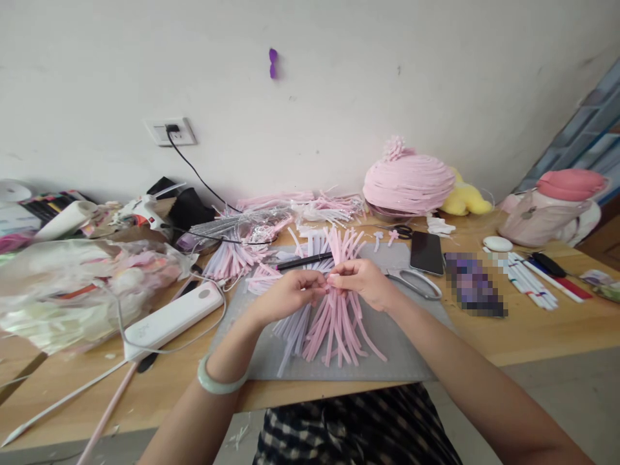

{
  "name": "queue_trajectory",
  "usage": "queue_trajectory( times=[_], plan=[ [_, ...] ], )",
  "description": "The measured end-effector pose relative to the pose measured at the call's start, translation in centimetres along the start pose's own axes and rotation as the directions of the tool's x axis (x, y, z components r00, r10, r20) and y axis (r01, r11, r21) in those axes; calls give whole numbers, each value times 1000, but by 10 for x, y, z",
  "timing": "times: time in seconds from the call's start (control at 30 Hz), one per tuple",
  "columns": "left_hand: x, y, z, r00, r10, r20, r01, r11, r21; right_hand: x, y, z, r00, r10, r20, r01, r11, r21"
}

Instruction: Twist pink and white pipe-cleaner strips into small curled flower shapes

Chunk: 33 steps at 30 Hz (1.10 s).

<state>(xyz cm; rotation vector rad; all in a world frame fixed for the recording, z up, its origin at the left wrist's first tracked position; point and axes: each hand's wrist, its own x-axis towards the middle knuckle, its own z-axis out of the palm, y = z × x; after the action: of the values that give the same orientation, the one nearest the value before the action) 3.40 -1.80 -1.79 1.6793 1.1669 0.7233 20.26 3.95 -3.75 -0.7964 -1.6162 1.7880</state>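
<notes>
Left of the left hand (290, 294), a bag (58, 284) holds pink pieces (149, 261)

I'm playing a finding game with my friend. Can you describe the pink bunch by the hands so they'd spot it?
Find the grey mat on the wooden table. There, at the left hand and right hand, pink strips fan out above and below. They're pinker than the lavender strips beside them.

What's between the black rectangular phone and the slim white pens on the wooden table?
A dark purple pixelated item, too obscured to identify, lies between the phone and the pens in the head view.
</notes>
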Motion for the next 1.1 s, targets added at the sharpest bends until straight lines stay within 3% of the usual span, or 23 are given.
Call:
queue_trajectory(
  times=[0.07, 0.13, 0.3, 0.43, 0.6, 0.77, 0.93, 1.1],
  plan=[
    [3, -2, 3, 997, 17, -81, -17, 1000, 1, 0, 1, 1, 999, -1, -40, 2, 999, 39],
    [5, -5, 7, 991, 20, -131, -33, 995, -97, 1, 2, 3, 996, 6, -89, 1, 997, 78],
    [9, -10, 18, 996, -53, -70, 11, 866, -501, 2, 4, 6, 996, -10, -88, 21, 992, 126],
    [11, -13, 23, 992, -111, -67, 50, 808, -588, 3, 2, 4, 990, -21, -140, 43, 987, 156],
    [9, -13, 16, 992, -102, -78, 55, 888, -456, 4, 3, -1, 988, -43, -149, 50, 998, 41],
    [5, -7, 6, 997, -68, -28, 65, 992, -107, 5, 3, -2, 988, -35, -149, 29, 999, -43],
    [5, -5, 13, 982, 62, -179, -25, 979, 201, 6, 5, 2, 988, 8, -156, 2, 998, 67],
    [9, -9, 20, 983, 94, -160, -44, 956, 290, 7, 8, 4, 986, 22, -165, -6, 995, 95]
  ],
)
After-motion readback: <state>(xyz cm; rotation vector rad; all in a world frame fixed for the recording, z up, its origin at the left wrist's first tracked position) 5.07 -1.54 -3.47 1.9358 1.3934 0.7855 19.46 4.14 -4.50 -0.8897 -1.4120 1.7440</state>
